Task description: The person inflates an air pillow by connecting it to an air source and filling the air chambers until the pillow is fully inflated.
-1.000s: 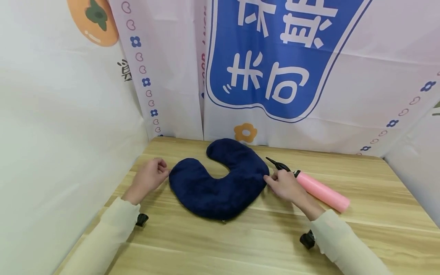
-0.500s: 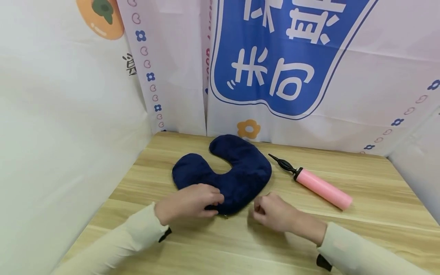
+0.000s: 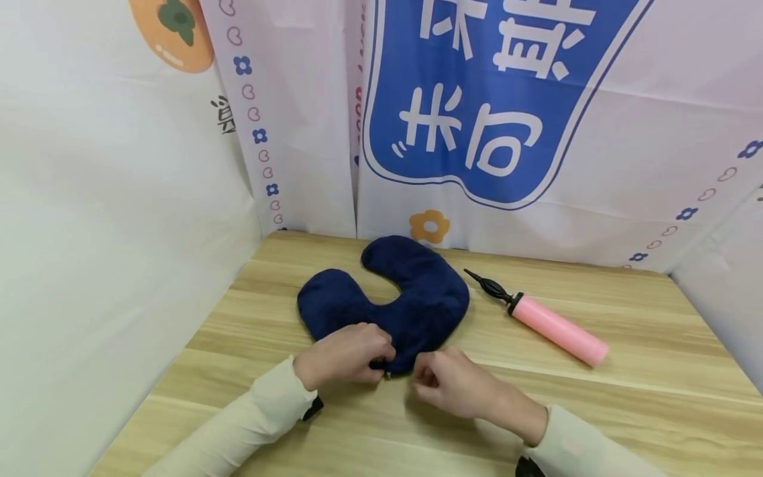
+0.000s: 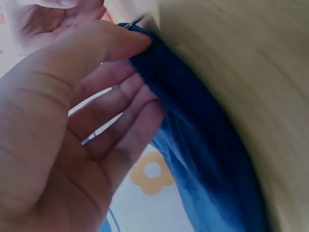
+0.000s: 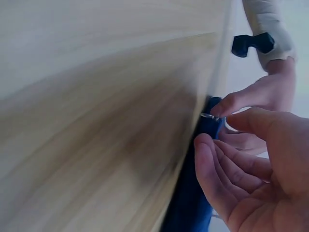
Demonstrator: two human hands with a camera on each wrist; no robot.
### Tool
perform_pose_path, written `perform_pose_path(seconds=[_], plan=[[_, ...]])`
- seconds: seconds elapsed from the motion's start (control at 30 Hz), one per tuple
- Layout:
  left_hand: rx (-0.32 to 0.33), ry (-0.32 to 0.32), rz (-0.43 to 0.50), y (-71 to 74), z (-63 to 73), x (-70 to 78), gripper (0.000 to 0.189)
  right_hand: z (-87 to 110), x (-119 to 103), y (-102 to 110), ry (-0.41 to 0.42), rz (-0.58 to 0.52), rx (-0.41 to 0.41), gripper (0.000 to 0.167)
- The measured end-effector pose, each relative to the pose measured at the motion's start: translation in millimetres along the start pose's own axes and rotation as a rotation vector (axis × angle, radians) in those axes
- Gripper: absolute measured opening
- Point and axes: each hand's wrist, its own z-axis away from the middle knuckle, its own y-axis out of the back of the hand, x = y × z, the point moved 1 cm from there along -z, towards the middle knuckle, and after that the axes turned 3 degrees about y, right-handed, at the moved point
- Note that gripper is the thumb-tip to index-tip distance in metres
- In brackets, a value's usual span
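A navy plush U-shaped neck pillow lies flat on the table, its outer curve towards me. A small metal zipper pull sticks out from the edge of that curve. My left hand pinches the pillow's rim beside the pull, thumb on one face and fingers on the other, as the left wrist view shows. Just right of the pull, my right hand has its fingers loosely bent. In the right wrist view a gap shows between its thumb and index finger, close to the pull, with nothing held between them.
A pink hand pump with a black nozzle lies right of the pillow, the nozzle towards it. Printed cloth hangs behind the wooden table, and white sheeting stands at the left.
Both hands have left the pillow's sides and come together at its near edge. The left hand now pinches the rim by the zipper pull; the right has moved left towards it.
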Motion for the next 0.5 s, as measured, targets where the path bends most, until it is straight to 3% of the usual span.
perform_pose_path(seconds=[0.2,0.37,0.5], plan=[[0.097,-0.03,0.175,9.5,2.6,-12.3,0.013,-6.8,-11.1,5.4,0.03,-0.032,0.08,0.005],[0.228,0.014,0.333,24.3,4.1,-20.1,0.01,-12.8,-20.0,8.1,0.041,-0.036,0.242,0.006],[0.265,0.033,0.418,29.8,2.9,-22.3,0.009,-18.4,-24.8,6.4,0.036,-0.055,0.381,0.007]])
